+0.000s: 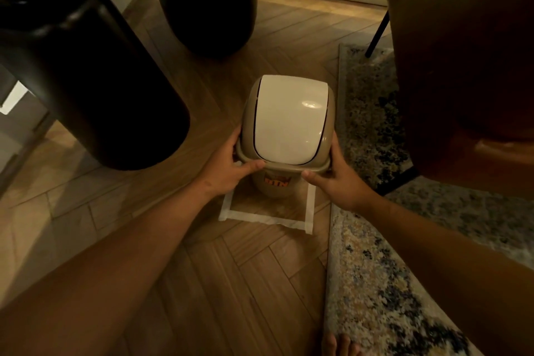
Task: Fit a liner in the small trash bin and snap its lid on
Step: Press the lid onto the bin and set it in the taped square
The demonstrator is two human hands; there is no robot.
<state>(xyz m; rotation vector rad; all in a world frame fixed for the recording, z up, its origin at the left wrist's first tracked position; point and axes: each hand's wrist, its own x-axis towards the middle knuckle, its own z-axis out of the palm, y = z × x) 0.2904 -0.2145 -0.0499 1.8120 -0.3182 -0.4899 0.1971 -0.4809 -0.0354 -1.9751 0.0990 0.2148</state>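
Observation:
A small beige trash bin (273, 186) stands on the wooden floor inside a square of white tape (260, 216). Its lid (289, 121), beige-framed with a cream swing flap, sits on top of the bin. My left hand (231, 166) grips the lid's near-left rim, thumb along the front edge. My right hand (335, 176) grips the near-right rim the same way. An orange label shows on the bin's front. A sliver of white shows under the rim by my left thumb; no more of a liner is visible.
Two tall black cylindrical objects (86, 66) stand to the left and behind. A brown leather chair (462, 66) with a thin black leg looms at the right over a patterned rug (375, 283). Toes (339, 345) show at the bottom edge.

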